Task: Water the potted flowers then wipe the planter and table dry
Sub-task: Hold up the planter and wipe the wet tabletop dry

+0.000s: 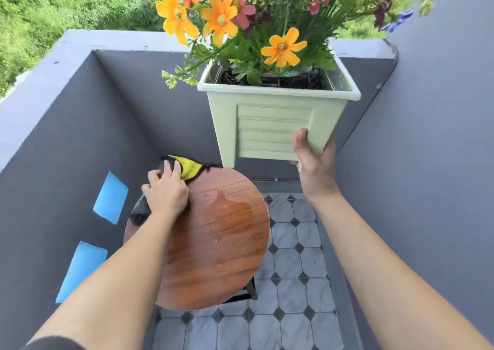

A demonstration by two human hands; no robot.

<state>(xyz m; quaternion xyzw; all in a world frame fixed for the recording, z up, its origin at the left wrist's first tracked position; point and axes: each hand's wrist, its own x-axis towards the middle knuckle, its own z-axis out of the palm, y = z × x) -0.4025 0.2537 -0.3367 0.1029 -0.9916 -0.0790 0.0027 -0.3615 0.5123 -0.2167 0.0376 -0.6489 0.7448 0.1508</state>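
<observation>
A pale green square planter (272,125) full of orange, pink and purple flowers (222,18) hangs in the air above the round wooden table (213,269). My right hand (312,157) grips its lower right corner from beneath. My left hand (167,192) presses a yellow and black cloth (189,167) onto the table's far left edge. A puddle of water (230,216) lies in the middle of the tabletop, to the right of the cloth.
Grey balcony walls (80,135) close in on the left, back and right. The floor has grey and black tiles (288,269). Two blue patches (111,197) mark the left wall. Grass (40,10) lies beyond the parapet.
</observation>
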